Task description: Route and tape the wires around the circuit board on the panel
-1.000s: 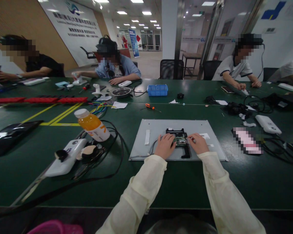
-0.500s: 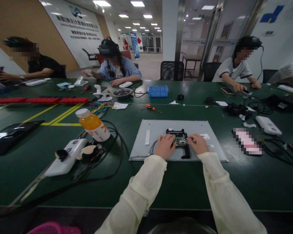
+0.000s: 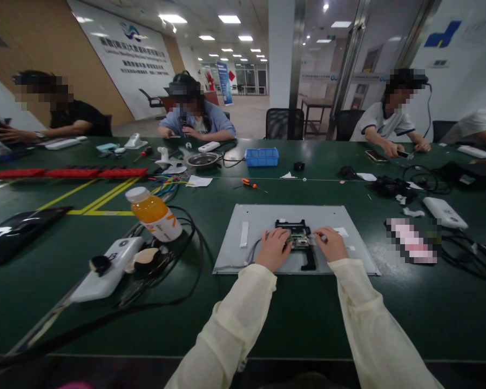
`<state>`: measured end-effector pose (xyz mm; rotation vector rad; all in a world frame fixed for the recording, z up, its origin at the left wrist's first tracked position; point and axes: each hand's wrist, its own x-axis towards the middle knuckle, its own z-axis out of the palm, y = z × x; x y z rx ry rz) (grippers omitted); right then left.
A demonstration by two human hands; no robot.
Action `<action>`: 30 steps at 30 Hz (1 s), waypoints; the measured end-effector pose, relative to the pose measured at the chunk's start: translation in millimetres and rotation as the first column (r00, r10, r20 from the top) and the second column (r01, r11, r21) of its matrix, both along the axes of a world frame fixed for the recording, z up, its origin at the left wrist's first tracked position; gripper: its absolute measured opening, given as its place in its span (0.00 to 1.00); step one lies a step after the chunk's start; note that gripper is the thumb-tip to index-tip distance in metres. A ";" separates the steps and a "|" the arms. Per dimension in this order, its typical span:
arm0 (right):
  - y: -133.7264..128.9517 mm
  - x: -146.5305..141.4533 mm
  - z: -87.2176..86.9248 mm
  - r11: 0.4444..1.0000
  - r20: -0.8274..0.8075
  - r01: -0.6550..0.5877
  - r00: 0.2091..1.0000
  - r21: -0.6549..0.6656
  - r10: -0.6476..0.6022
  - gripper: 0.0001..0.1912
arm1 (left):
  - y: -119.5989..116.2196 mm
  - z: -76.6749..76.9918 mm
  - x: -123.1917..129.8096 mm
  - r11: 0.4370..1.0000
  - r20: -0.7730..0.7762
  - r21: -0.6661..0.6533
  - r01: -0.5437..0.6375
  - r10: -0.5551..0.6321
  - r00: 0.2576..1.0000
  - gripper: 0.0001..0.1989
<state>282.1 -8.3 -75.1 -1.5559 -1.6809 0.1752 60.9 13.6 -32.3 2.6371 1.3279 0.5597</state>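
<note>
A light grey flat panel [image 3: 231, 249] lies on the green table, with a black bracket [image 3: 309, 261] on it. A small green circuit board [image 3: 298, 241] sits inside the bracket. My left hand [image 3: 272, 250] curls over the board's left part, thumb and fingers gripping it; its fingertips partly cover the board. At the board's right edge, my right hand [image 3: 331, 245] is closed in a pinch on something too small to make out. A grey cable [image 3: 251, 253] runs out on the panel beside my left hand.
Left of the panel stand an orange juice bottle [image 3: 154, 214], a white power bank [image 3: 107, 270] and black cables. Beyond it lie an orange-handled screwdriver [image 3: 249, 183] and a blue basket [image 3: 262, 157]. A pink phone [image 3: 412, 241] lies at right. Several people sit across the table.
The view has tilted up slightly, so the table appears lower. My hands keep nearly the same places at the board. A person across the table has brought a raised hand in before the body.
</note>
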 end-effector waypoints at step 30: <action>-6.5 -20.7 17.9 0.993 0.050 -0.082 0.996 0.080 0.078 0.10 | 63.2 4.4 -80.6 0.896 0.177 -0.120 -0.428 0.443 0.879 0.24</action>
